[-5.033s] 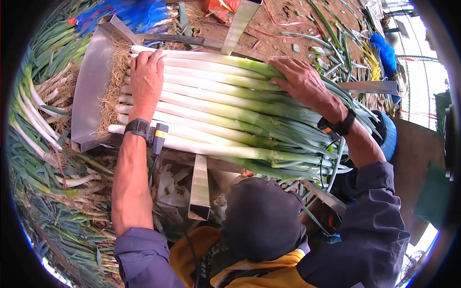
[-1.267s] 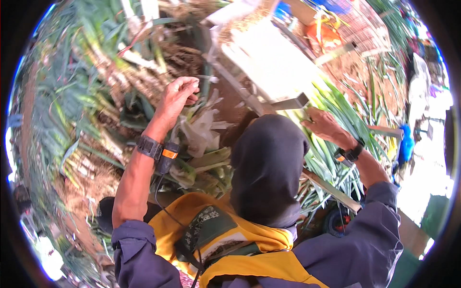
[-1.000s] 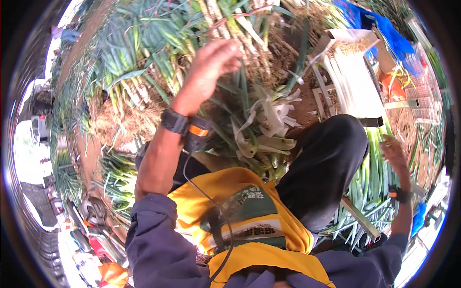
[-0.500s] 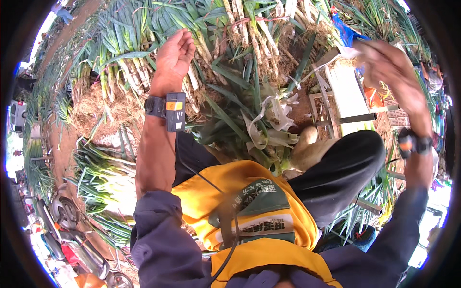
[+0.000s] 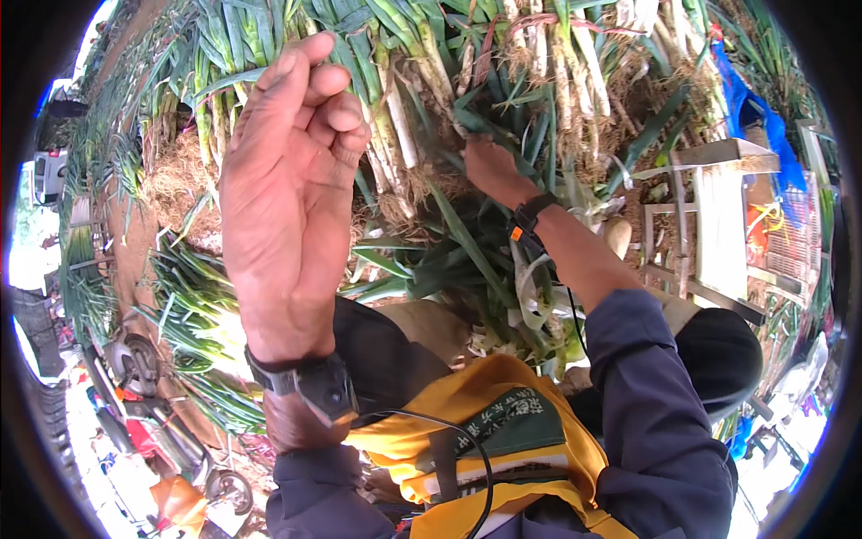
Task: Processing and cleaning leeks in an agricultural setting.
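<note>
My left hand (image 5: 292, 180) is raised close to the camera, palm showing, with loosely bent fingers and nothing in it. Behind it stand rows of leeks (image 5: 395, 135) with green leaves, white stalks and brown roots. My right hand (image 5: 494, 171) reaches forward into the pile, its fingers closed around a leek (image 5: 440, 112); that stalk is blurred and the fingertips are partly hidden. Loose leek leaves (image 5: 462, 234) and pale peeled skins (image 5: 539, 292) lie below the right hand, between my legs.
A wooden stand with a pale board (image 5: 721, 220) is at the right, beside a blue plastic sheet (image 5: 763, 117) and a crate (image 5: 799, 229). More leeks (image 5: 202, 323) lie at the left. Motorcycles (image 5: 148, 404) stand at the far left. A cable (image 5: 485, 467) runs across my yellow apron.
My right hand has swung from above the wooden stand leftward to the leeks and closed on one. My left hand has come up nearer the camera. The view has shifted left.
</note>
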Demonstrator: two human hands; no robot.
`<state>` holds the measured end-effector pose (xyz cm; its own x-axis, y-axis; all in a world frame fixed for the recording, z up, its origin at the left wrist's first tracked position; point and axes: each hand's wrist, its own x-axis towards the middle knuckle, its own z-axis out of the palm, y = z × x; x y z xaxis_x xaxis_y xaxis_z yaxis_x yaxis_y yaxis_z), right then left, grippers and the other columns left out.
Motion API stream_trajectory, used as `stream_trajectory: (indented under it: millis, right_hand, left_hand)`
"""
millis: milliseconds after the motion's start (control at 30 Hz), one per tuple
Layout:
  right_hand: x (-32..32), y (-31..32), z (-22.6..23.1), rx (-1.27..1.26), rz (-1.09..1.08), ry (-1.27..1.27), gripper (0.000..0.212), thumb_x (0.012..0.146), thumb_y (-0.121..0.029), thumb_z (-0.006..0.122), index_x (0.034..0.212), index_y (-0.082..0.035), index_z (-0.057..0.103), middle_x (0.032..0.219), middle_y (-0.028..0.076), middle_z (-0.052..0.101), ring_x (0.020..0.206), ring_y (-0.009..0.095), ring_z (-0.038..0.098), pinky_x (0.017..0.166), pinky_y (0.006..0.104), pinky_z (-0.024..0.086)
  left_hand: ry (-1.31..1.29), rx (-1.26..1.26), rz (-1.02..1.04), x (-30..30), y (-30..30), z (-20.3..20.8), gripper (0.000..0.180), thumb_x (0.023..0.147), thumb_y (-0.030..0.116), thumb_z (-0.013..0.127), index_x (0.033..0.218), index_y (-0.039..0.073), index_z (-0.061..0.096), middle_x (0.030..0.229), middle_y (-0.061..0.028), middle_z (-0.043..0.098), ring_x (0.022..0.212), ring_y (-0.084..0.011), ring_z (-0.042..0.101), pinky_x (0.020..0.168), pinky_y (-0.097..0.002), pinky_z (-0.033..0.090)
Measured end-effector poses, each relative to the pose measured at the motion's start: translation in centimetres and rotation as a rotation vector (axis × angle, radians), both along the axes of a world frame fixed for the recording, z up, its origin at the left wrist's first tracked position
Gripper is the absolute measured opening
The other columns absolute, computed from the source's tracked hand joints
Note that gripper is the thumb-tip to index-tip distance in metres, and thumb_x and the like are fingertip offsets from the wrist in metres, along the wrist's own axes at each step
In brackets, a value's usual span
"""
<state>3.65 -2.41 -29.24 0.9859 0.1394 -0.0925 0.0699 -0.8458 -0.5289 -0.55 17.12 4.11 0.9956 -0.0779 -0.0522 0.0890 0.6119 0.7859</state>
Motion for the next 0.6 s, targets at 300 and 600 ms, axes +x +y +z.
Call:
stream_trajectory:
  millis: [300, 600]
  right_hand:
    - [1.0, -3.6, 0.0, 0.124, -0.097, 0.137, 0.035, 0.088, -0.03, 0.069, 0.091, 0.005, 0.064, 0.091, 0.027, 0.068, 0.085, 0.043, 0.068, 0.075, 0.0528, 0.052]
    - [-10.3, -5.8, 8.3, 0.369, 0.165, 0.507, 0.046, 0.086, -0.037, 0.074, 0.089, 0.009, 0.068, 0.077, 0.019, 0.065, 0.073, 0.022, 0.063, 0.066, 0.0414, 0.048]
  left_hand:
    - [0.031, 0.073, -0.109, 1.3, -2.6, -0.5, 0.032, 0.106, 0.016, 0.054, 0.131, -0.004, 0.053, 0.098, -0.0027, 0.059, 0.082, -0.0115, 0.05, 0.073, -0.0249, 0.045]
    - [0.012, 0.051, -0.098, 3.1, -2.5, -1.9, 0.021, 0.099, 0.016, 0.064, 0.115, 0.001, 0.067, 0.097, -0.0053, 0.07, 0.083, -0.0131, 0.063, 0.078, -0.0271, 0.053]
